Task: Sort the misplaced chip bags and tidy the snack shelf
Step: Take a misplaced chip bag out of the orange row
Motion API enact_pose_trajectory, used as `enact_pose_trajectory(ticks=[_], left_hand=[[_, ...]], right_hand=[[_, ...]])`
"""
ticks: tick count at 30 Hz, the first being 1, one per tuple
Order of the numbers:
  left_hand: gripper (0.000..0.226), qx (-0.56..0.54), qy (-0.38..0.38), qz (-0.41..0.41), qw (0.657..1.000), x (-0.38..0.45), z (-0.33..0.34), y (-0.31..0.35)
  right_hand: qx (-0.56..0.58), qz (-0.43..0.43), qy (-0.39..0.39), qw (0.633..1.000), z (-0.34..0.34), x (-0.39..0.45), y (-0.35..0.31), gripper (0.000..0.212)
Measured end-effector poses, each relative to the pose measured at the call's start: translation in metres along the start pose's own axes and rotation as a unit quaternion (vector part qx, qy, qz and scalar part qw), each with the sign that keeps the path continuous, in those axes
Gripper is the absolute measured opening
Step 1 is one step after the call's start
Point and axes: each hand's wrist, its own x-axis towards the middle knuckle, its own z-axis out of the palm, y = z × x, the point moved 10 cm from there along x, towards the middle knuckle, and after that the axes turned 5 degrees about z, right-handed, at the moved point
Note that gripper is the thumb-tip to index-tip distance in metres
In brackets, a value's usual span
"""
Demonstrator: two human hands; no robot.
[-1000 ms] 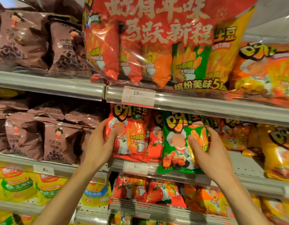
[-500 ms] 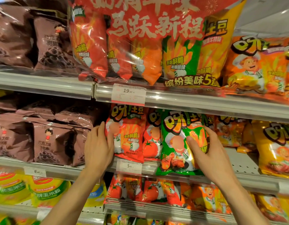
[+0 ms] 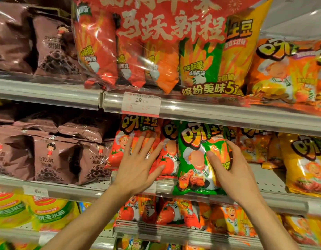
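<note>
Supermarket shelving fills the view, three tiers of snack bags behind clear plastic price rails [image 3: 228,114]. Middle tier: brown bags [image 3: 53,159] at left, red tomato bags [image 3: 138,130] at centre, orange and yellow bags [image 3: 304,159] at right. Green bag [image 3: 194,159] stands upright in front of the red row, long axis vertical, its bottom edge hanging over the shelf lip; the only green one on this tier, so I judge it the misplaced one. Right hand [image 3: 233,170] clamps it from its right side, thumb [image 3: 213,157] across the front face, fingers wrapped round the edge behind. Left hand [image 3: 138,163] lies flat with fingers spread straight on the red bags just left of the green one, pressing, gripping nothing. Hands sit near each other, not touching, the green bag's left half between them. Right hand is plainly the nearer and already has the bag; a pull outward toward the body looks like the freeing direction, with the left hand likely steadying the red row. Hidden: the back of the green bag, the right fingertips behind it, whatever stands directly behind it. No loose green row in view; the green inside the multipack [image 3: 174,51] overhead is sealed in. Multipack top and the lowest tier are cut off. Price tag [image 3: 140,103] reads 19.90; its small print is illegible.
</note>
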Motion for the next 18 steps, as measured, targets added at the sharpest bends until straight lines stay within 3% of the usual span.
enact_pose_trajectory(ticks=[7, 18], left_hand=[[0.07, 0.011, -0.052, -0.062, 0.997, 0.009, 0.012, -0.003], [0.072, 0.042, -0.072, -0.063, 0.995, 0.012, 0.012, 0.005]], right_hand=[[-0.005, 0.001, 0.007, 1.0, -0.004, 0.002, 0.004, 0.078], [-0.002, -0.003, 0.008, 1.0, -0.008, 0.004, 0.007, 0.078]])
